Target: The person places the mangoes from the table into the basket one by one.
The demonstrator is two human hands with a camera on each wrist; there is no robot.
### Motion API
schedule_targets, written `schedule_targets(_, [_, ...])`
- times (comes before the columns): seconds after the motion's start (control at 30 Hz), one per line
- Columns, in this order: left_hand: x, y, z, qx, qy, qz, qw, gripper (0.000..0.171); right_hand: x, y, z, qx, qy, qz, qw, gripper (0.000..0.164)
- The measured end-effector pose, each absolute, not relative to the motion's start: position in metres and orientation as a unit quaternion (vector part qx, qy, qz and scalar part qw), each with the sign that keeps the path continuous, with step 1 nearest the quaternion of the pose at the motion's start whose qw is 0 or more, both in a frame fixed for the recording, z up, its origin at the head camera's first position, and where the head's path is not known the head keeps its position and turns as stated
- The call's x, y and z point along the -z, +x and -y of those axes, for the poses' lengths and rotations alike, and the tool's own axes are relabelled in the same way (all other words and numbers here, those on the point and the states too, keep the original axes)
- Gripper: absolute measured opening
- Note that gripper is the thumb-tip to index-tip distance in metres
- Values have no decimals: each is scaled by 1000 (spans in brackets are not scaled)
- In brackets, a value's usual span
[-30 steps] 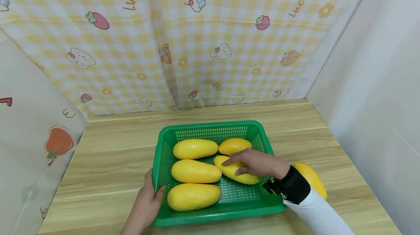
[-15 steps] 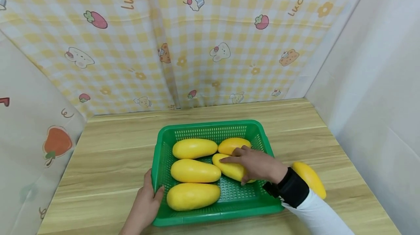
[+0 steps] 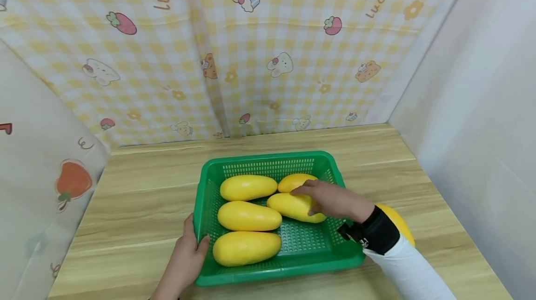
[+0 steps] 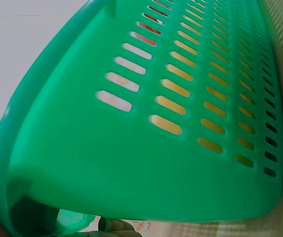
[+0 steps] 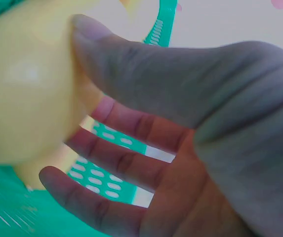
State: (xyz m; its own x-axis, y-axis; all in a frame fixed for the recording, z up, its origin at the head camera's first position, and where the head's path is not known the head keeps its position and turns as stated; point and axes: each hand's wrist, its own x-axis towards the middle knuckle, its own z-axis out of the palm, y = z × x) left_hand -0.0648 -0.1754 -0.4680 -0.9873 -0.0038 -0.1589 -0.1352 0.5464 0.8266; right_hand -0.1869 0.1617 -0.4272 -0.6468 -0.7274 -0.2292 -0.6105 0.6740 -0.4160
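A green plastic basket (image 3: 278, 273) holds several yellow mangoes. My left hand (image 3: 187, 254) grips its left rim, thumb over the inner side and fingers outside; in the left wrist view the slotted basket wall (image 4: 92, 148) fills most of the picture. My right hand (image 3: 335, 200) reaches over the right side and holds one mango (image 3: 289, 206), thumb on its near side and fingers across its far side. Close up in the right wrist view, the thumb lies against that mango (image 5: 27, 94), with the other fingers spread behind it. A more orange mango (image 3: 289, 182) lies just behind.
Three mangoes lie in a column on the basket's left: far (image 3: 247, 187), middle (image 3: 247, 216) and near (image 3: 244, 249). Another mango (image 3: 398, 223) sits on the wooden table (image 3: 138, 207) outside, partly hidden by the right wrist. A checked cloth (image 3: 251, 95) hangs behind.
The mango under my right hand has shifted back and left and turned, lying more level beside the orange one. My left hand stays on the basket rim.
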Motion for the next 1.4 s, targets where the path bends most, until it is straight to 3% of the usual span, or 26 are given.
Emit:
schedule_targets(0.13, [469,-66,175,-475,-38,-877,70,59,424,-186,-163,154,-355,-902,190,50])
schedule_targets(0.43, [468,-66,175,-472,-41,-878,71,59,422,-178,-162,118,-316,-920,200,51])
schedule_targets(0.7, [469,-66,175,-481,-41,-873,71,57,424,-175,-159,110,-310,-925,190,69])
schedule_targets(1.13, [469,-66,173,-474,-46,-876,76,59,430,-175,-156,85,-342,-924,148,70])
schedule_targets(1.4, [467,-65,174,-482,-47,-872,74,58,421,-168,-166,119,-326,-927,144,86])
